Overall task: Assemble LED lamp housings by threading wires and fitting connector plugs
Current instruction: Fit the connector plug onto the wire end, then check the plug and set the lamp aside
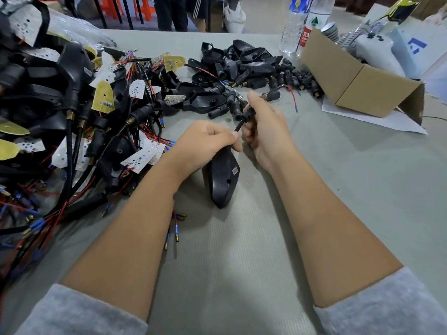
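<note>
A grey-green table (338, 189) fills the scene. Over its left side spreads the biggest mass, a heap of assembled lamps (60, 112): black shells, white and yellow LED boards, and black, red and blue wires with brass tips spilling toward the near edge. Far right lies a cardboard box (358, 88) tipped on its side, mouth facing right; what it holds cannot be made out, though a white device (372, 44) shows just behind it. A white paper sheet (377, 119) lies under the box. Two clear water bottles (302, 25) stand beyond it. At far centre sits a smaller pile of empty black housings (242, 59), with a scatter of short black connector plugs (290, 79) trailing right toward the box.

Near centre, the lamp housing (223, 175) in work is a smooth black teardrop shell with a small label and a screw hole, its rounded end resting on the table. The left hand (205, 143) curls its fingers round the narrow upper end. A black cable (239, 125) rises from that end to the right hand (263, 126), whose fingers are closed round a black plug (249, 114), thumb raised straight above it. Red and blue wires (175, 226) with brass tips lie near the left forearm.
</note>
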`<state>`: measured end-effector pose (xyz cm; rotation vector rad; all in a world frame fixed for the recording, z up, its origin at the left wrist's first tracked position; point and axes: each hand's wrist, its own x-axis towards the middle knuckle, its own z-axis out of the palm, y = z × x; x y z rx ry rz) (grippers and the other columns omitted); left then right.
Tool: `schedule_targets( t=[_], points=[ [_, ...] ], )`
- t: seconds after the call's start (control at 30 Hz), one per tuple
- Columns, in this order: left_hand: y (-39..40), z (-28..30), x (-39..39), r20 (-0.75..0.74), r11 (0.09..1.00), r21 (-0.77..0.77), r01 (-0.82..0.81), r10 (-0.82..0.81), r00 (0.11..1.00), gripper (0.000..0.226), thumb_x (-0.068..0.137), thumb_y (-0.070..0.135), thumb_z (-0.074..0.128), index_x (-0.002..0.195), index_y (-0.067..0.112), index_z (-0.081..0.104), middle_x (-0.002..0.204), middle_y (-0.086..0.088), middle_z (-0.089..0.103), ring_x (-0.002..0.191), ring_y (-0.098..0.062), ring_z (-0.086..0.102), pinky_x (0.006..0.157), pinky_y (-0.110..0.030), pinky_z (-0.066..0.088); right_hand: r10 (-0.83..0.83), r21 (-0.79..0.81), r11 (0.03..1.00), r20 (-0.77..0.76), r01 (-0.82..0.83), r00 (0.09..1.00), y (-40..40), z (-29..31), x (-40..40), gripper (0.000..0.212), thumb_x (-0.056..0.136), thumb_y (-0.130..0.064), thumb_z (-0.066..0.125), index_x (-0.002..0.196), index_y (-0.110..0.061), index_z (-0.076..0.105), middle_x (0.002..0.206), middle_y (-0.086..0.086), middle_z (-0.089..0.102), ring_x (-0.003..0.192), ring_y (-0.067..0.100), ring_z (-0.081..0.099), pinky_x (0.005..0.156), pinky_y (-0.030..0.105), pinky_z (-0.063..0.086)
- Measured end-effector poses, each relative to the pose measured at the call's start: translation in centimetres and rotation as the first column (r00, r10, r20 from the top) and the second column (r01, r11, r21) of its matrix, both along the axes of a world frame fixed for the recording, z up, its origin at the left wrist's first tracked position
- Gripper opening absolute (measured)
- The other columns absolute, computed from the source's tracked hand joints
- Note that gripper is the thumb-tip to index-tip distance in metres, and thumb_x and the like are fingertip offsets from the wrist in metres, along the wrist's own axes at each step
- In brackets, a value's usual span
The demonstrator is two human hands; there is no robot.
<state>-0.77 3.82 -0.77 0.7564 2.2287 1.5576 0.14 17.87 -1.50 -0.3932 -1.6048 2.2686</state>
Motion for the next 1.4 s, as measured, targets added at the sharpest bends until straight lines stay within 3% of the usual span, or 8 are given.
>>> schedule_targets(
  t=[0.17, 0.33, 0.53, 0.73, 0.87, 1.07, 1.23, 1.4],
  points=[
    [-0.1, -0.2, -0.4, 0.038, 0.997, 0.077, -0.009, 0.006, 0.999, 0.03, 0.099, 0.017, 0.054, 0.074, 0.013, 0.07, 0.059, 0.006, 0.067, 0.054, -0.004, 0.057, 0.059, -0.016, 0.045, 0.113, 0.269, 0.955, 0.055, -0.124, 0.992, -0.7, -0.1, 0.2, 0.03, 0.093, -0.028, 0.059, 0.067, -0.018, 0.049, 0.052, -0.005, 0.045, 0.041, 0.009, 0.041, 0.041, 0.021, 0.032],
    [0.4, -0.2, -0.3, 0.15, 0.975, 0.223, 0.017, -0.052, 0.987, 0.036, 0.102, 0.023, 0.043, 0.084, 0.006, 0.069, 0.077, -0.011, 0.071, 0.077, -0.021, 0.066, 0.082, -0.032, 0.051, 0.193, 0.015, 0.981, -0.021, -0.192, 0.981, -0.5, 0.2, 0.5, 0.025, 0.098, -0.027, 0.052, 0.078, -0.011, 0.05, 0.047, 0.002, 0.036, 0.037, 0.015, 0.034, 0.038, 0.023, 0.029],
    [0.4, -0.1, -0.7, 0.136, 0.976, 0.211, 0.057, -0.087, 0.987, 0.029, 0.099, 0.003, 0.037, 0.098, 0.016, 0.062, 0.065, -0.008, 0.066, 0.069, -0.023, 0.066, 0.074, -0.032, 0.053, 0.033, -0.073, 0.997, -0.046, -0.037, 0.998, 0.4, 0.0, 0.1, 0.017, 0.099, -0.025, 0.054, 0.096, -0.009, 0.051, 0.069, 0.004, 0.05, 0.049, 0.01, 0.04, 0.046, 0.021, 0.03],
    [-0.3, -0.3, -1.0, 0.039, 0.969, 0.241, -0.063, 0.056, 0.998, 0.022, 0.097, 0.025, 0.06, 0.117, 0.018, 0.059, 0.084, -0.008, 0.065, 0.066, -0.017, 0.067, 0.067, -0.032, 0.059, -0.054, -0.275, 0.961, -0.05, 0.038, 0.997, 1.1, 0.2, 0.2, 0.015, 0.1, -0.025, 0.053, 0.089, -0.014, 0.055, 0.07, 0.002, 0.054, 0.049, 0.009, 0.05, 0.049, 0.019, 0.044],
    [0.3, 0.4, -1.7, 0.303, 0.948, 0.165, -0.273, 0.215, 0.928, 0.02, 0.095, 0.029, 0.055, 0.105, 0.025, 0.071, 0.074, -0.004, 0.071, 0.06, -0.016, 0.066, 0.049, -0.026, 0.054, -0.084, -0.363, 0.93, -0.056, 0.058, 0.995, 1.2, 0.3, 0.3, 0.026, 0.102, -0.031, 0.048, 0.086, -0.014, 0.059, 0.068, 0.002, 0.053, 0.051, 0.011, 0.052, 0.053, 0.02, 0.049],
    [-0.6, -1.1, -1.8, 0.051, 0.943, 0.265, -0.202, 0.196, 0.979, 0.021, 0.102, 0.011, 0.048, 0.109, 0.018, 0.066, 0.067, 0.019, 0.067, 0.06, 0.002, 0.063, 0.059, -0.026, 0.057, -0.106, -0.416, 0.907, -0.079, 0.064, 0.991, 1.4, 0.2, 0.3, 0.025, 0.102, -0.031, 0.047, 0.088, -0.016, 0.061, 0.065, 0.001, 0.058, 0.047, 0.01, 0.056, 0.054, 0.021, 0.051],
    [-0.5, -1.3, -2.2, 0.031, 0.887, 0.317, -0.336, 0.344, 0.938, 0.016, 0.098, 0.012, 0.057, 0.099, 0.024, 0.068, 0.086, 0.013, 0.069, 0.063, 0.007, 0.062, 0.051, -0.02, 0.054, -0.181, -0.4, 0.904, -0.039, 0.15, 0.983, 1.7, 0.1, 0.0, 0.021, 0.1, -0.023, 0.051, 0.089, -0.013, 0.067, 0.074, 0.001, 0.056, 0.058, 0.009, 0.047, 0.06, 0.019, 0.045],
    [-0.8, -1.3, -2.5, 0.051, 0.801, 0.41, -0.436, 0.457, 0.888, 0.008, 0.092, 0.019, 0.067, 0.09, 0.026, 0.068, 0.093, 0.01, 0.069, 0.077, 0.005, 0.063, 0.054, -0.016, 0.05, -0.269, -0.393, 0.891, -0.06, 0.225, 0.961, 1.7, 0.1, -0.1, 0.016, 0.097, -0.01, 0.058, 0.082, -0.014, 0.054, 0.075, 0.006, 0.058, 0.057, 0.013, 0.051, 0.055, 0.021, 0.045]
  ],
)
